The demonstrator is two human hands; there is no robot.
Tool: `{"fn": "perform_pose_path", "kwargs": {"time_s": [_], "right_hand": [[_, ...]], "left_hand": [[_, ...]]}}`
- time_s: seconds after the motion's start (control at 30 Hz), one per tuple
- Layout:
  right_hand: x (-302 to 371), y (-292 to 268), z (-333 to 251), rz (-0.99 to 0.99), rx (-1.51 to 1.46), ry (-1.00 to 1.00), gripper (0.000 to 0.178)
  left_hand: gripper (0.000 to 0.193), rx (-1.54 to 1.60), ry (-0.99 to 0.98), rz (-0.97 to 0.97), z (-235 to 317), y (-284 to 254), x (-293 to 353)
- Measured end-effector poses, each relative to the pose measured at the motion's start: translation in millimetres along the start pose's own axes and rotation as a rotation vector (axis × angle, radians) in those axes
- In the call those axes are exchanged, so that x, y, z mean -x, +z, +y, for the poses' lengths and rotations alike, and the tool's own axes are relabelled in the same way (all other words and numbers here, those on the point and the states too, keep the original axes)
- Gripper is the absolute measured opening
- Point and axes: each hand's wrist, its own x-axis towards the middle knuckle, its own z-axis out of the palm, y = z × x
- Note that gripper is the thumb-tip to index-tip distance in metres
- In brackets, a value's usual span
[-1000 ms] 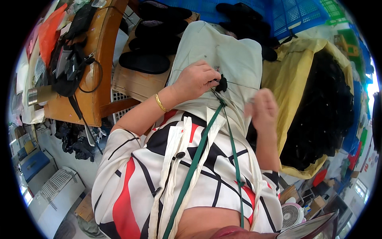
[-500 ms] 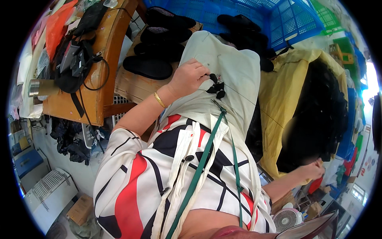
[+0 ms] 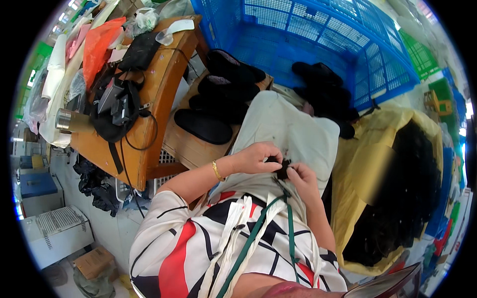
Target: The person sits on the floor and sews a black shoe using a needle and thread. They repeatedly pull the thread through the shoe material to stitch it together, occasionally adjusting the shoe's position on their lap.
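Handling black piece [image 3: 284, 173] over apron [image 3: 310, 139] | grip: left hand [image 3: 258, 158] and right hand [image 3: 304, 179] pinch it | next move likely calls for steady fingertip control

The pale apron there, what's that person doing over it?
A person's left hand and right hand are close together over the pale apron, both at a small black piece; the exact grip is hard to tell. Black shoes lie on cardboard to the left. To the right, an open yellow bag holds black things.
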Motion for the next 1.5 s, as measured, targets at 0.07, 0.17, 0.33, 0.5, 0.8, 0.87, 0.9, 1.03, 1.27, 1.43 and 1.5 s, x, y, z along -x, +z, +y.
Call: {"fn": "perform_pose_path", "kwargs": {"time_s": [0.07,0.17,0.33,0.5,0.8,0.87,0.9,1.03,1.27,1.43,1.5], "right_hand": [[-6.9,-5.0,9.6,0.053,-0.079,0.019,0.013],[-11.8,-12.2,26.3,0.133,-0.098,0.049,0.012],[-22.8,-12.8,30.6,0.174,-0.073,0.095,0.015],[-25.7,-8.9,35.2,0.209,-0.062,0.102,0.014],[-11.4,-9.7,36.5,0.237,-0.029,0.032,0.016],[-10.7,-9.5,33.5,0.256,-0.030,0.015,0.018],[-10.0,-9.6,28.0,0.267,0.027,-0.029,0.018],[-5.5,-14.8,11.8,0.226,0.096,-0.011,0.018],[-13.2,9.0,6.8,0.214,-0.220,-0.089,0.018],[-31.1,34.0,13.9,0.220,-0.177,-0.105,0.017],[-30.7,41.8,12.5,0.167,0.091,-0.108,0.015]], "left_hand": [[0.018,-0.158,0.065,0.119,-15.1,-25.8,-14.3],[0.026,-0.583,0.005,0.298,-55.1,-87.9,-43.7],[0.038,-1.105,-0.387,0.450,-119.2,-195.3,-96.6],[0.046,-1.198,-0.732,0.104,-164.7,-232.5,-131.2],[0.040,-0.678,-0.362,0.332,-102.0,-222.2,-143.6],[0.034,-0.469,-0.324,0.403,-73.9,-195.3,-131.2],[0.033,-0.394,-0.333,0.404,-68.0,-181.9,-121.7],[0.027,-0.038,-0.495,0.430,-57.0,-97.0,-53.1],[0.036,0.689,-0.584,0.580,-16.7,18.0,24.1],[0.033,1.091,-0.474,0.635,17.3,44.4,6.2],[0.031,1.085,-0.382,0.652,10.6,54.7,3.1]]}}
